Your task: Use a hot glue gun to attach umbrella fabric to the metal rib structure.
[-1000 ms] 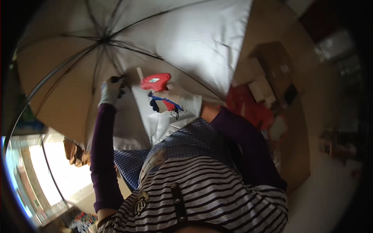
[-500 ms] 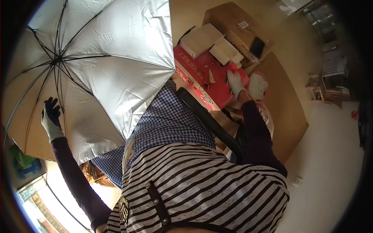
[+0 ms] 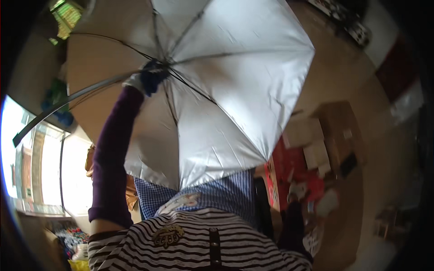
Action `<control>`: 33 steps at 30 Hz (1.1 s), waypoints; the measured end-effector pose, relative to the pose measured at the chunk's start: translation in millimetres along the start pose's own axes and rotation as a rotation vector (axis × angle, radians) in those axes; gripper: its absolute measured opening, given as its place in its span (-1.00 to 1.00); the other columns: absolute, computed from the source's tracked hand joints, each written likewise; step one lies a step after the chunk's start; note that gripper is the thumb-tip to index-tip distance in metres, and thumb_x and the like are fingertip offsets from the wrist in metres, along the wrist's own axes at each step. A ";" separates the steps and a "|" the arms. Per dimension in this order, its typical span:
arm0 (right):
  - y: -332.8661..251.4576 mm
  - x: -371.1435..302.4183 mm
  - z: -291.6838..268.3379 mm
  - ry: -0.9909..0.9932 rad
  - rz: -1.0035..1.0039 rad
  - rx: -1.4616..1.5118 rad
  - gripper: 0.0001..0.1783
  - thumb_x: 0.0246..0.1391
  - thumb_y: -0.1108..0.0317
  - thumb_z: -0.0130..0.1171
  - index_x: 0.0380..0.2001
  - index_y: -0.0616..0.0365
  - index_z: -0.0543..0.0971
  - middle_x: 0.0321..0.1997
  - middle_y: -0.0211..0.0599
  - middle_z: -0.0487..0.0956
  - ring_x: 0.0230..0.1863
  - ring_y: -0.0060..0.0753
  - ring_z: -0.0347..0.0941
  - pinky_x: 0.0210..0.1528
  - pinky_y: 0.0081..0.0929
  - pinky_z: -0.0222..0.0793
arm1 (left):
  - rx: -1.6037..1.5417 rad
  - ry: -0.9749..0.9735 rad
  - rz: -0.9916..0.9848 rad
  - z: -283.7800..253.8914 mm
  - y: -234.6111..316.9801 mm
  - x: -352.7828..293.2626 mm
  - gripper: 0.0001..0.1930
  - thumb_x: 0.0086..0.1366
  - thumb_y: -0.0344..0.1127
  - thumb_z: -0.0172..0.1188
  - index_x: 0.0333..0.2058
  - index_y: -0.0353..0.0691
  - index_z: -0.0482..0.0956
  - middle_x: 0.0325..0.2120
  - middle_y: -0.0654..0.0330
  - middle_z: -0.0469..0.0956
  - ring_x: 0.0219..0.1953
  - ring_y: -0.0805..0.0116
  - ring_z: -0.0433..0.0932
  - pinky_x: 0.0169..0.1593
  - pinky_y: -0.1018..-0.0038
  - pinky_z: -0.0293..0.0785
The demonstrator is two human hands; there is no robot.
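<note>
A large open umbrella [image 3: 235,104] with a silvery lining and dark ribs fills the upper middle, its inside facing me. Its shaft [image 3: 58,106] slants from the hub down to the far left. My left hand [image 3: 151,77], in a white glove with dark blue coating, is closed round the shaft close to the hub, where the ribs meet. Off to the right, my right hand [image 3: 297,191] in a pale glove is over a red box top [image 3: 289,160], beside a bright red item [image 3: 315,189]. Blur and dimness hide its fingers.
Pale open cartons [image 3: 305,133] and a brown cardboard box [image 3: 339,124] stand on the right, with a dark phone-like slab [image 3: 348,165] on the cardboard. A black chair armrest [image 3: 263,194] is beside my lap. Bright window [image 3: 43,162] at left.
My left hand has gone from open below the ribs to gripping the shaft near the hub. My view has turned, so the umbrella appears further right and the boxes lower. My right hand stays among the boxes.
</note>
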State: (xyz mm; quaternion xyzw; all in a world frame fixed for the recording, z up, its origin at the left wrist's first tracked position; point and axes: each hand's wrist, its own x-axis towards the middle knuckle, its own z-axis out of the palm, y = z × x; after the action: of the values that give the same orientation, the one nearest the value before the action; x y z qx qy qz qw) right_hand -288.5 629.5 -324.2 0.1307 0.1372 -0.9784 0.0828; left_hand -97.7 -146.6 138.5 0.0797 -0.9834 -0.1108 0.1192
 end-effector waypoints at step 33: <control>237.5 -245.6 472.9 -1.564 1.234 -0.698 -0.44 0.35 0.09 -0.17 0.19 0.35 0.27 -0.12 0.00 0.55 -0.13 -0.28 0.56 -0.06 -0.36 0.52 | -1.498 0.519 0.284 -282.8 67.1 -122.8 -0.67 0.38 -0.15 -0.05 -0.14 -0.29 0.52 -0.28 0.07 0.60 -0.30 0.31 0.62 -0.24 0.48 0.61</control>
State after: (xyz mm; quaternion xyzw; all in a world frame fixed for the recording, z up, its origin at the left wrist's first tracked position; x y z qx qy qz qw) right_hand -117.8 298.0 124.6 -0.5206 0.2290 -0.4849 0.6644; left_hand 82.6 -115.7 395.6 -0.1241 -0.5897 -0.7024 0.3787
